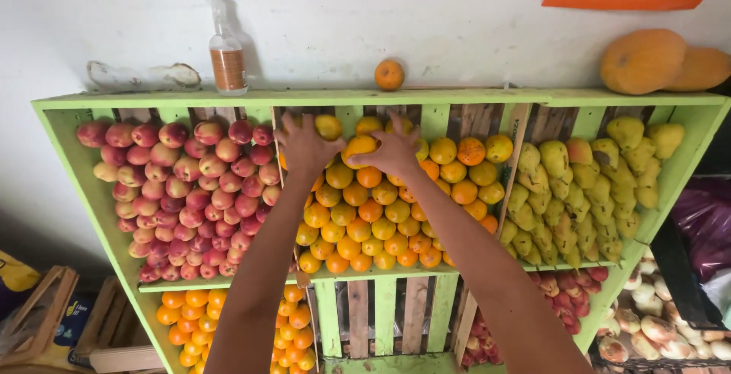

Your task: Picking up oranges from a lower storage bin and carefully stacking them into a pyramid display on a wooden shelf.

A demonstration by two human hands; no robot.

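Matt green-painted wooden shelf [487, 98] (rough slats), dimpled glossy oranges [371, 222], clear plastic bottle [227, 46].

Not much room up there: the oranges [381, 214] fill the middle compartment right up to the green shelf [228, 100] top, wooden dividers [512, 168] on both sides. Open air only in front, lower centre of frame.

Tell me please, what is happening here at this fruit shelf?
A person reaches with both bare hands into the middle bin of a green wooden shelf. The left hand and the right hand both rest on the oranges near the top of the pile. Peaches fill the bin on the left and pears the bin on the right. A spray bottle, one loose orange and two squashes sit on top.
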